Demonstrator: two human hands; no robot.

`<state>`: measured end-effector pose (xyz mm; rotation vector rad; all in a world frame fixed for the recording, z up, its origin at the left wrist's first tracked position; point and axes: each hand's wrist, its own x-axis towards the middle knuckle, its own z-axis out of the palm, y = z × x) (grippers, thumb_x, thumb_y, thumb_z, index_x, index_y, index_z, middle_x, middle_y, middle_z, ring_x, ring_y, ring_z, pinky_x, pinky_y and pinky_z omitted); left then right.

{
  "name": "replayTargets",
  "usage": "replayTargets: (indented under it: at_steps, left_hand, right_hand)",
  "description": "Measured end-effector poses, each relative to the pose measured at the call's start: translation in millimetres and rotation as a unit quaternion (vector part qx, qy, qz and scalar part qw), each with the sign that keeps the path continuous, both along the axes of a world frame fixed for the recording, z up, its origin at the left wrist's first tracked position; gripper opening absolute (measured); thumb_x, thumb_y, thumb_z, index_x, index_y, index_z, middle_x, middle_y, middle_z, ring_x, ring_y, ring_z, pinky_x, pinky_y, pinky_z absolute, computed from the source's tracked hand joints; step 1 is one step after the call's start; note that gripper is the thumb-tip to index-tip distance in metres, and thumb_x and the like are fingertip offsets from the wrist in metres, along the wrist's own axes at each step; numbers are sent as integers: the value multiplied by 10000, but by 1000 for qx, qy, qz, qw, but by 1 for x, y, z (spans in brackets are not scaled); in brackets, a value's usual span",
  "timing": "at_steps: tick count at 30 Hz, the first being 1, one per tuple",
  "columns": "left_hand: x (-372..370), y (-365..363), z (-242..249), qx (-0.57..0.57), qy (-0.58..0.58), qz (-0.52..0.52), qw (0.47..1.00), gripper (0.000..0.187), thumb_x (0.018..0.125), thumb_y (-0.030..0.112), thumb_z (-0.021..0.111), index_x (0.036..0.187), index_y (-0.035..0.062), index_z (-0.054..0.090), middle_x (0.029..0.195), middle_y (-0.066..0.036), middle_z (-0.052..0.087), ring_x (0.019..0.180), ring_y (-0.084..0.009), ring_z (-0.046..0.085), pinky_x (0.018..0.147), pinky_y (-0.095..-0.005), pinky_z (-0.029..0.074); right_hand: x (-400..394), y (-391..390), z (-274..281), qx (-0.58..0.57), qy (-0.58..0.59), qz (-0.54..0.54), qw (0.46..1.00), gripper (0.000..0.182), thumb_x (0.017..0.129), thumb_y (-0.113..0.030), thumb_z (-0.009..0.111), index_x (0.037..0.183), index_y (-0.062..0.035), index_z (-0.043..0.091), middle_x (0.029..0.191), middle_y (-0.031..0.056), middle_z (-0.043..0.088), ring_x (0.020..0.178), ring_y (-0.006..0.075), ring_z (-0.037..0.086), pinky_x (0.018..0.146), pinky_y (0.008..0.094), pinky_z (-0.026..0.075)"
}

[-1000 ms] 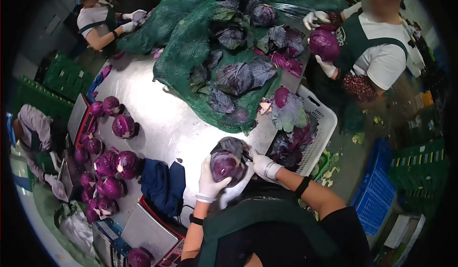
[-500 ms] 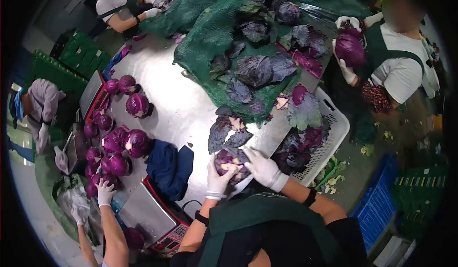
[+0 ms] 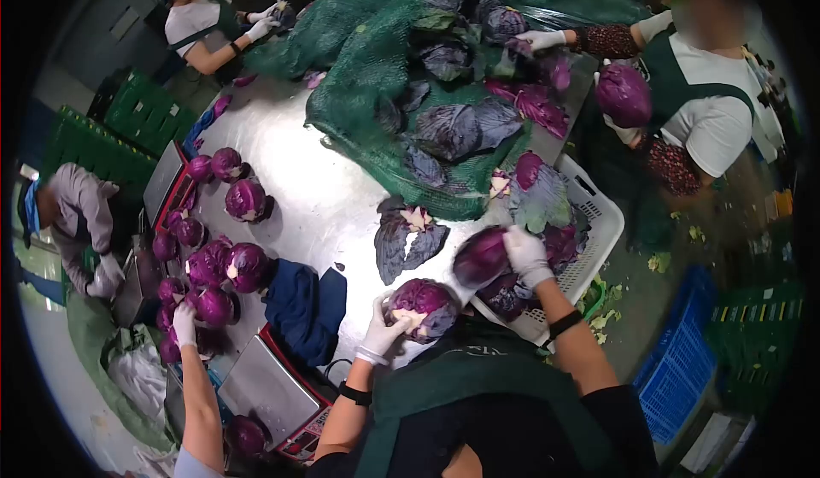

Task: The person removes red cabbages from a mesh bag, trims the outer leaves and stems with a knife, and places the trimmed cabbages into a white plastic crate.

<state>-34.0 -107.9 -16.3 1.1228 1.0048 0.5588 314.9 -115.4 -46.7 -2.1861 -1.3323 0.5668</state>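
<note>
My left hand (image 3: 382, 331), in a white glove, grips the side of a red cabbage (image 3: 423, 310) at the table's near edge; the pale cut stem faces me. To the right, my gloved right hand (image 3: 527, 256) is closed on a loose purple leaf (image 3: 481, 258), slightly blurred, over the near end of a white crate (image 3: 605, 252) that holds dark leaves. Beyond the cabbage, a dark trimmed leaf (image 3: 408, 240) with a pale stem piece lies on the metal table (image 3: 316, 187).
Several cabbages (image 3: 248, 267) lie at the left beside a dark blue cloth (image 3: 305, 311) and a scale (image 3: 269, 384). A green net (image 3: 367, 128) with leaves covers the far side. Co-workers stand left and right; another's gloved hand (image 3: 184, 322) touches the cabbages.
My right hand has moved right, away from the cabbage, with a leaf now in it. The cabbage shows more bright purple. The right co-worker's one hand now reaches onto the net.
</note>
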Motion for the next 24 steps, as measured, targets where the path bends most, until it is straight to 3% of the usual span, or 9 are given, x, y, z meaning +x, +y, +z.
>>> replayTargets:
  at_steps: [3, 6, 7, 8, 11, 13, 19, 21, 24]
  left_hand:
    - [18, 4, 40, 163, 156, -70, 972, 824, 719, 301, 742, 1350, 63, 267, 1239, -218, 438, 1156, -293, 469, 964, -363, 398]
    - [54, 20, 66, 438, 211, -235, 842, 699, 680, 488, 705, 1137, -5, 514, 1152, -273, 491, 1036, -379, 532, 908, -382, 435]
    - [58, 20, 67, 438, 206, -237, 843, 699, 680, 488, 705, 1137, -5, 514, 1152, -273, 491, 1036, -379, 532, 908, -382, 435]
    - [59, 21, 71, 329, 270, -197, 883, 684, 675, 473, 720, 1105, -21, 523, 1110, -258, 516, 993, -356, 557, 874, -375, 454]
    - [43, 20, 65, 118, 329, -102, 931, 697, 679, 380, 776, 1094, -81, 456, 1050, -214, 551, 936, -257, 593, 809, -323, 481]
    - [31, -3, 19, 6, 116, -12, 993, 766, 709, 343, 764, 1196, -89, 361, 1115, -220, 526, 1013, -261, 555, 876, -333, 452]
    - [62, -13, 52, 200, 295, -130, 925, 892, 690, 467, 708, 1297, -62, 324, 1131, -273, 491, 1053, -393, 491, 908, -430, 408]
    - [66, -15, 44, 208, 306, -124, 921, 886, 694, 487, 692, 1302, -47, 331, 1135, -270, 490, 1053, -393, 489, 898, -435, 411]
    - [70, -13, 46, 226, 341, -102, 907, 875, 708, 549, 640, 1313, -13, 350, 1148, -256, 491, 1066, -391, 477, 885, -448, 414]
  right_hand:
    - [24, -18, 32, 117, -158, -38, 980, 490, 854, -315, 560, 1259, -64, 446, 948, 192, 603, 830, 350, 601, 691, 423, 494]
    - [-23, -31, 85, 172, -20, 78, 982, 329, 866, -256, 546, 1111, -36, 556, 999, 175, 608, 888, 335, 597, 746, 391, 494]
    - [-30, -39, 64, 168, -69, 210, 961, 252, 877, -230, 529, 1026, -37, 593, 1003, 173, 612, 901, 330, 598, 775, 384, 483]
    - [-59, -50, 84, 87, 64, 155, 982, 252, 891, -241, 511, 1035, -45, 581, 970, 171, 619, 859, 335, 608, 737, 395, 489]
    - [-93, -67, 79, 4, 113, 169, 979, 370, 908, -221, 496, 1216, -18, 465, 1001, 216, 608, 863, 350, 613, 737, 389, 493]
    - [-107, -70, 53, 111, 55, 203, 971, 474, 905, -252, 491, 1302, -22, 374, 1078, 246, 581, 830, 369, 619, 687, 402, 510]
    - [-118, -50, 102, -125, -25, 255, 959, 616, 885, -326, 488, 1388, -63, 248, 1175, 293, 509, 719, 361, 636, 552, 422, 515]
    - [-119, -52, 95, -120, -64, 246, 960, 552, 878, -321, 506, 1341, -65, 347, 1161, 241, 540, 730, 342, 638, 567, 407, 518]
    - [-104, -44, 49, 107, -27, 229, 967, 356, 866, -343, 523, 1056, -46, 578, 1029, 135, 608, 691, 320, 630, 592, 393, 512]
